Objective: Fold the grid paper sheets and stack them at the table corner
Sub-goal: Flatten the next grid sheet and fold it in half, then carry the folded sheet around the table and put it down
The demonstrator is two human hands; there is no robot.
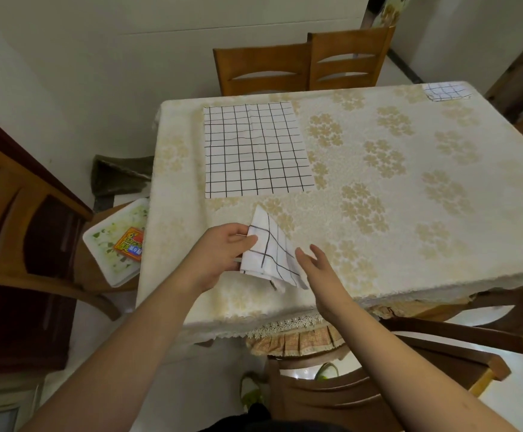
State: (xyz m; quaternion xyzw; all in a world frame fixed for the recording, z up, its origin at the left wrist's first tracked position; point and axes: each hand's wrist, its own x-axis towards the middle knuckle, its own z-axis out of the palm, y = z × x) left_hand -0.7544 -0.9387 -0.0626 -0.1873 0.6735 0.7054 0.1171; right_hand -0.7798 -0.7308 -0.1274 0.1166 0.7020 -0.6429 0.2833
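Note:
A folded white sheet with black grid lines (271, 251) is lifted above the table's near edge. My left hand (222, 252) pinches its left edge between thumb and fingers. My right hand (318, 271) hovers just right of the sheet with its fingers spread and straight; whether they touch the paper is unclear. A flat, unfolded grid sheet (255, 148) lies on the table's far left part. A small folded grid sheet (446, 91) rests at the far right corner of the table.
The table wears a cream floral tablecloth (410, 188). Two wooden chairs (300, 67) stand behind it, another chair (363, 385) sits below the near edge. A white tray with an orange packet (120, 241) sits on a chair seat to the left.

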